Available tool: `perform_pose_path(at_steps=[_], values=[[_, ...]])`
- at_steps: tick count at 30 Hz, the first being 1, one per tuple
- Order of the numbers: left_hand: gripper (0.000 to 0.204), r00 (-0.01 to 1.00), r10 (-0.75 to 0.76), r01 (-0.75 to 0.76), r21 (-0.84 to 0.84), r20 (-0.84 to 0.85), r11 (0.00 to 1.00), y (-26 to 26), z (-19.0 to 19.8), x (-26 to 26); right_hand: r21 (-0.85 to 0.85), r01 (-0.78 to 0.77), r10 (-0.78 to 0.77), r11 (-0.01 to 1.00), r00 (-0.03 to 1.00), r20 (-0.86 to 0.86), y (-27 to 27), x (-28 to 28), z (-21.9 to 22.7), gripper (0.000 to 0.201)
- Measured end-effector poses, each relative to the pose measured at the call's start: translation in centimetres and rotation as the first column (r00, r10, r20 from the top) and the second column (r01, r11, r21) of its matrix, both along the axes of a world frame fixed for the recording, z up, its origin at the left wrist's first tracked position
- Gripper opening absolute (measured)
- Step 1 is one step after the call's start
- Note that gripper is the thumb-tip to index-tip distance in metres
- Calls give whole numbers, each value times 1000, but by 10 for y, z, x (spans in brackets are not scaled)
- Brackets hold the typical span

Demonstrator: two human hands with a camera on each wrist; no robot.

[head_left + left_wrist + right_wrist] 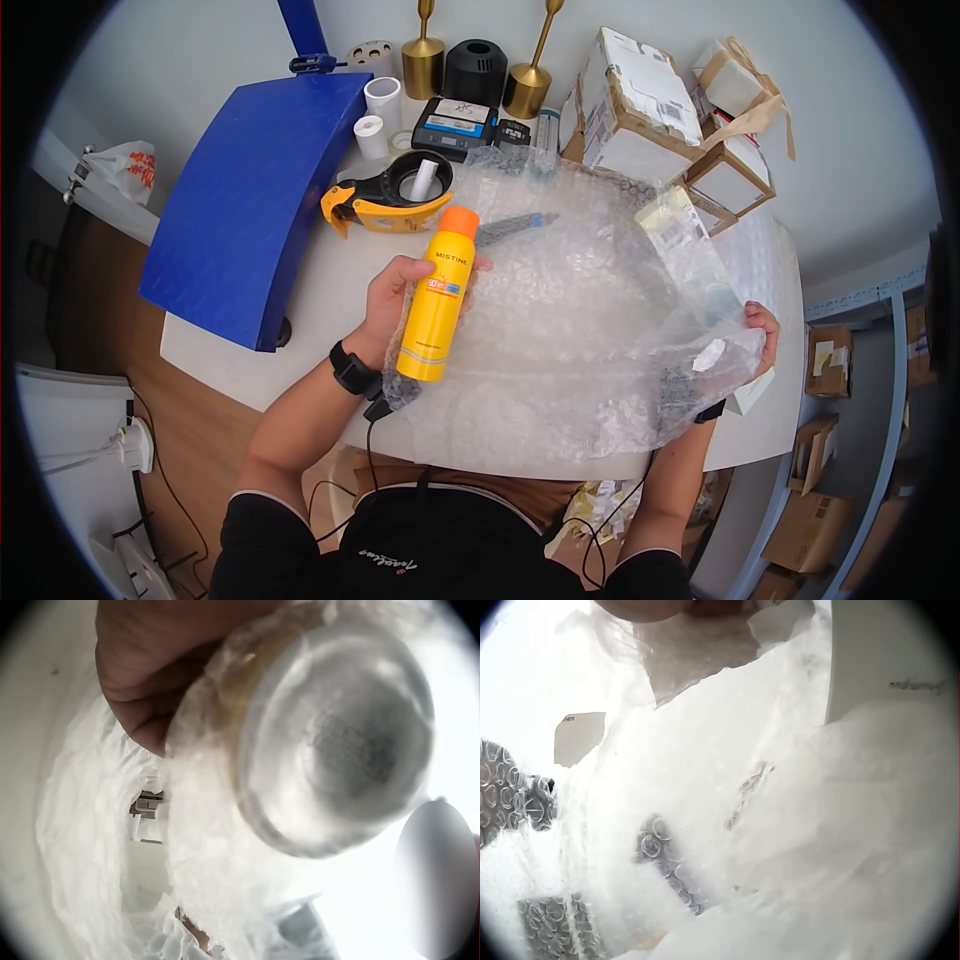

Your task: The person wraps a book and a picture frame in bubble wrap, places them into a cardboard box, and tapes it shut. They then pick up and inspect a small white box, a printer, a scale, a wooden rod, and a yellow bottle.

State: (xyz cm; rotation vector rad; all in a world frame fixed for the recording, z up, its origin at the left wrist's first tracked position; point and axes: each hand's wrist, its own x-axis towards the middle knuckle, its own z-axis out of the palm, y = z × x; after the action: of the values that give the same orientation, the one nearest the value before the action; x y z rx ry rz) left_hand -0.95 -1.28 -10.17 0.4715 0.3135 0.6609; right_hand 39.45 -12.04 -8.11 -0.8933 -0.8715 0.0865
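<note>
My left hand (388, 300) grips a yellow spray can (437, 300) with an orange cap, its thumb over the front, and the edge of the bubble wrap (560, 330) lies behind the can. In the left wrist view the can's round metal base (337, 742) faces the camera beside curled fingers (161, 667). At the wrap's right edge, my right hand (764, 338) pinches the clear sheet. Under or in the wrap at the upper right is a pale labelled packet (688, 250). A blue-tipped pen-like item (515, 228) shows through the wrap.
A yellow-black tape dispenser (390, 205) stands behind the can. The blue slanted stand (255, 200) is at the left. Along the back are paper rolls (371, 137), a label printer (455, 125), gold holders (423, 68) and cardboard boxes (645, 105). Shelves with boxes (828, 360) stand at the right.
</note>
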Motion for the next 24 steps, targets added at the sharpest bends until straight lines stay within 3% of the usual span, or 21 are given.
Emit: perform_pose_path(at_steps=[1, 2, 3, 5, 6, 7, 9, 11, 13, 14, 16, 17, 19, 20, 22, 24], values=[[70, 1000, 1, -1, -1, -1, 1000, -1, 2, 1, -104, 138, -106, 985, 958, 268, 0, -10, 4, 6], [68, 1000, 4, -4, 16, -12, 1000, -2, 5, 1, -167, 293, -167, 941, 835, 524, 0, -19, 8, 10], [67, 1000, 9, -8, 34, -25, 999, -3, 7, 1, -169, 290, -163, 942, 837, 523, 0, -25, 12, 10], [64, 995, 45, -36, 92, -90, 995, -3, 0, 2, -306, 250, 96, 919, 610, 787, 2, -39, 20, 20], [62, 985, 84, -60, 155, -152, 986, -3, -1, 1, -483, 194, 268, 854, 631, 728, 3, -48, 25, 28], [62, 983, 97, -71, 162, -158, 984, -4, 3, 1, -478, 181, 271, 859, 632, 726, 6, -57, 31, 28], [56, 961, 137, -76, 244, -242, 967, -7, 9, 4, -593, 288, 489, 752, 359, 795, 5, -72, 40, 36], [57, 973, 97, -52, 212, -208, 976, -8, 7, 6, -674, 247, 578, 696, 365, 730, 0, -79, 45, 48], [60, 940, 173, -79, 306, -293, 949, -13, 8, 13, -726, -9, 625, 687, 517, 585, -4, -85, 50, 55], [60, 941, 169, -76, 304, -292, 950, -14, 7, 14, -727, -6, 624, 686, 519, 584, -5, -82, 48, 55], [61, 920, 190, -60, 356, -343, 933, -15, 6, 16, -615, -385, 675, 688, 652, 346, -5, -77, 48, 54], [61, 921, 194, -65, 359, -337, 931, -15, 6, 17, -614, -384, 675, 689, 648, 353, -6, -80, 53, 54], [58, 885, 223, -6, 468, -409, 884, -16, 5, 19, -717, -545, 858, 434, 494, 143, -8, -101, 63, 52], [58, 884, 223, -4, 470, -411, 883, -17, 3, 20, -779, -482, 861, 401, 488, 142, -7, -124, 62, 55], [58, 858, 321, 14, 644, -400, 765, -18, -1, 22, -829, -415, 859, 376, 492, 144, 0, -164, 58, 59], [56, 869, 322, 16, 671, -376, 741, -20, -2, 22, -895, -285, 840, 343, 520, 157, 10, -184, 44, 62]])
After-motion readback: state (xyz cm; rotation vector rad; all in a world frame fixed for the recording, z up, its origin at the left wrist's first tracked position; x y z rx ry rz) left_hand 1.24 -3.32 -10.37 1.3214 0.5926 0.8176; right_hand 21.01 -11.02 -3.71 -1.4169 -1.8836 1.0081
